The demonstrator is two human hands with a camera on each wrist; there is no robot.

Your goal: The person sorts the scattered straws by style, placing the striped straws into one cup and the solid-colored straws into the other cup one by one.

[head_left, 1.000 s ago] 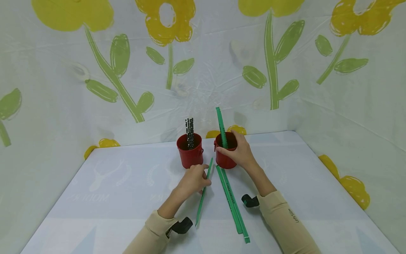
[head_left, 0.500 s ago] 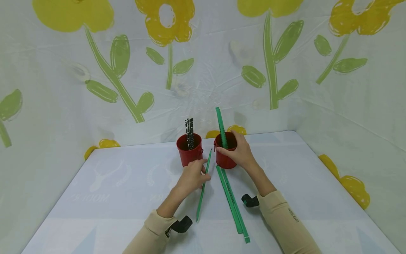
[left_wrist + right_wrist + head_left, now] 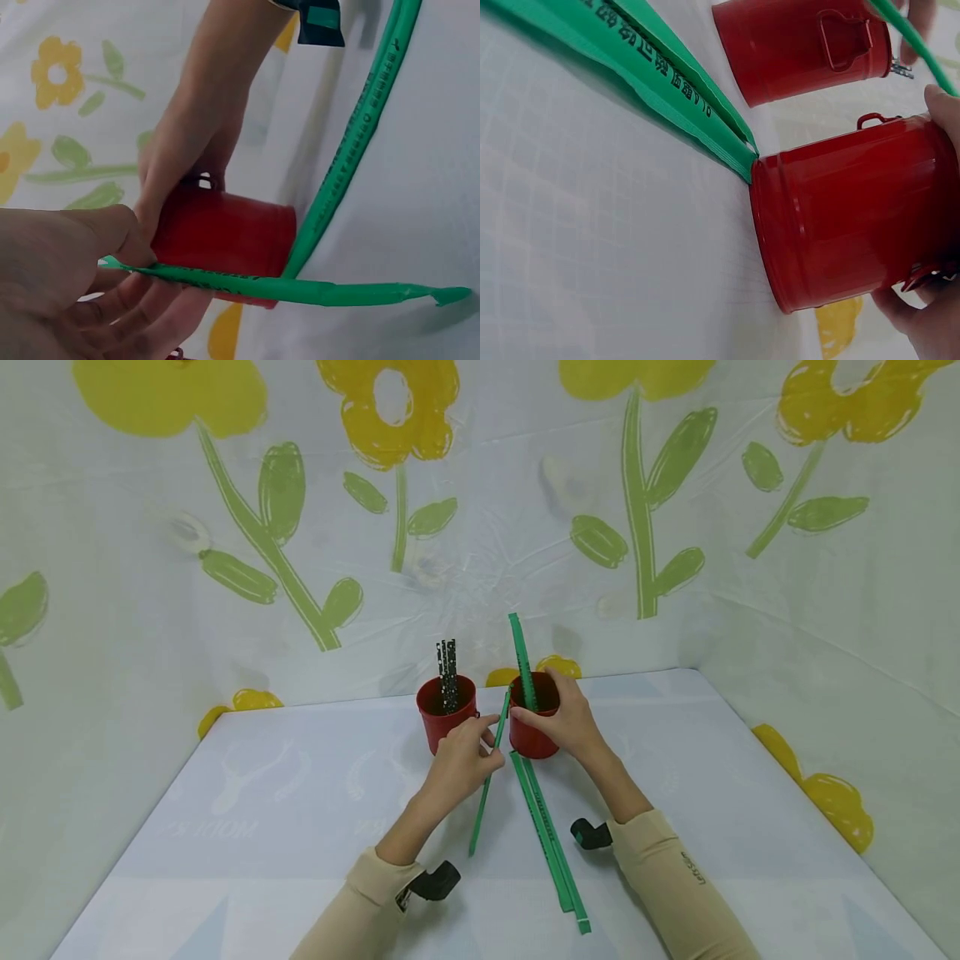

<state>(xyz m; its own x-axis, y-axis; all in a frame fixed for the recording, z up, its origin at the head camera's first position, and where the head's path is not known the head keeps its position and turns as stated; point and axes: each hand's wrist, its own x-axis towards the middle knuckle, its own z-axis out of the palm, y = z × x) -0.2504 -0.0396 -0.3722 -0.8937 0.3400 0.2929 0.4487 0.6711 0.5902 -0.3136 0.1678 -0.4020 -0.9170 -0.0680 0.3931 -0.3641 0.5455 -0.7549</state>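
Observation:
My left hand pinches a slim packet of green-wrapped chopsticks between thumb and fingers. The packet slants, its upper end close to the left side of the right red bucket. Printed characters run along the wrapper in the left wrist view. With thumb and fingers spread across its rim, my right hand grips that bucket, which stands upright. Another green packet leans up out of it. Part of the right hand is cut off in the right wrist view, where the bucket's red wall fills the middle.
Left of it stands a second red bucket with several black-and-white patterned sticks in it. Two green packets lie on the white table, just in front of the right bucket. Behind hangs a flower-printed curtain.
My left hand has moved up and slightly right with the green packet, bringing its upper end beside the right bucket's rim. The right hand has stayed on the bucket.

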